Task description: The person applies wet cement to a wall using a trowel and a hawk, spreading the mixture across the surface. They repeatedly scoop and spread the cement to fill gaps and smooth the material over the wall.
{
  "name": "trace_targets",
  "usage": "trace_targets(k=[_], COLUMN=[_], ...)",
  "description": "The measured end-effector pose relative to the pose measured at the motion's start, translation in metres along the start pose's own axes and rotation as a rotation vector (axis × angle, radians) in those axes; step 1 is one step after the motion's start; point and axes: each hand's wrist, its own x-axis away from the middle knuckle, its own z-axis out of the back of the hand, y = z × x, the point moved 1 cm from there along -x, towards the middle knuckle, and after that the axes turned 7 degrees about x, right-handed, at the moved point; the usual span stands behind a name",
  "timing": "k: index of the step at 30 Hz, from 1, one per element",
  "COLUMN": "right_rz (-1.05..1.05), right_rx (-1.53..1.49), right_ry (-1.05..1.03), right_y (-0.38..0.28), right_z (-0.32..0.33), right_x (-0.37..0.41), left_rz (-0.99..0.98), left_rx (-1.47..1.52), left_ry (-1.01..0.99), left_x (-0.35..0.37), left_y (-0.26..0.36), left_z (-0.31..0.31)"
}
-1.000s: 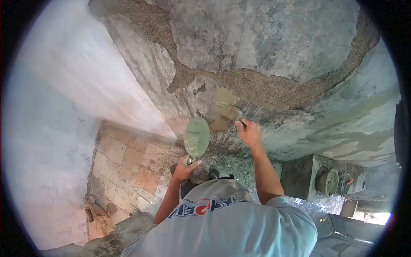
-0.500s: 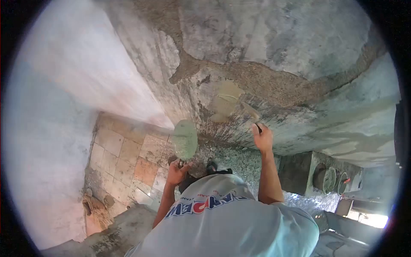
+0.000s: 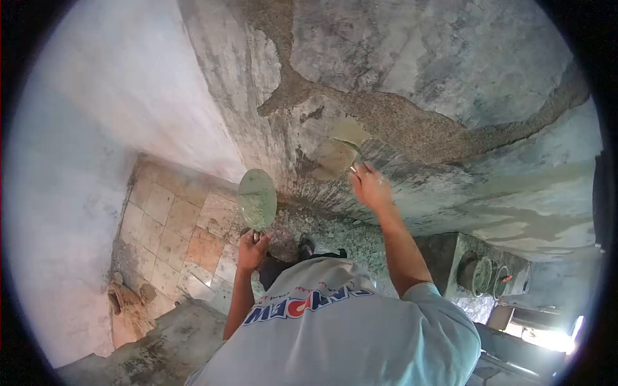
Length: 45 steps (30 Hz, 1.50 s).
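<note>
My left hand [image 3: 253, 249] is closed around the near end of an oval, greenish board [image 3: 257, 199] with wet-looking material on it. My right hand [image 3: 373, 186] grips the handle of a trowel [image 3: 353, 154], whose blade lies at the wall over a damp, smeared patch [image 3: 335, 159]. Just above that patch is a lighter spot of fresh material [image 3: 351, 130]. The trowel's handle is mostly hidden inside my right hand.
A rough strip of exposed mortar [image 3: 412, 128] crosses the worn wall. Square floor tiles [image 3: 174, 222] lie at the lower left beside a white wall [image 3: 148, 83]. At the right, round containers [image 3: 477, 276] stand by a concrete block [image 3: 438, 254].
My right hand and the trowel have moved left and up, onto the damp patch. The board in my left hand has shifted left and slightly up. The view has shifted a little.
</note>
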Motion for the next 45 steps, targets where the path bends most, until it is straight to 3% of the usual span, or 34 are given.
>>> trace_targets(k=[3, 6, 10, 13, 18, 21, 27, 32, 37, 40, 43, 45], right_rz=[0.037, -0.012, 0.026, 0.056, 0.002, 0.058, 0.037, 0.029, -0.083, -0.021, -0.093, -0.071], right_rx=[-0.016, -0.052, -0.050, -0.073, -0.209, -0.179, -0.193, -0.197, -0.073, -0.120, -0.134, -0.129], right_ry=[0.120, 0.082, 0.196, 0.245, 0.295, 0.474, 0.176, 0.093, -0.159, -0.018, -0.061, 0.037], right_y=[0.011, 0.011, 0.040, 0.049, 0.047, 0.056, 0.029, 0.009, 0.009, 0.029, 0.036, 0.051], right_z=[0.005, 0.031, 0.013, 0.015, 0.043, 0.033, -0.013, -0.036, 0.027, 0.045, 0.074, 0.072], right_x=[0.002, 0.004, 0.005, 0.010, 0.028, 0.039, 0.053, 0.025, -0.003, -0.006, 0.003, 0.014], left_rz=[0.029, 0.022, 0.048, -0.060, 0.005, -0.010, 0.020, 0.048, 0.069, 0.067, 0.026, 0.075], left_rx=[0.041, 0.002, -0.001, -0.094, -0.097, -0.122, -0.071, -0.061, -0.131, -0.085, -0.046, -0.088], left_ry=[0.017, 0.009, -0.043, -0.059, -0.080, -0.064, -0.074, -0.063, -0.078, -0.045, -0.037, -0.056], left_x=[0.000, -0.003, -0.004, -0.009, 0.000, 0.001, 0.005, 0.002, 0.000, 0.005, 0.004, 0.006], left_y=[-0.007, -0.010, -0.004, -0.007, 0.009, 0.006, -0.006, -0.008, -0.003, -0.001, 0.002, 0.005], left_z=[-0.002, -0.004, -0.010, -0.011, -0.014, -0.012, -0.011, -0.009, -0.003, -0.008, -0.015, -0.013])
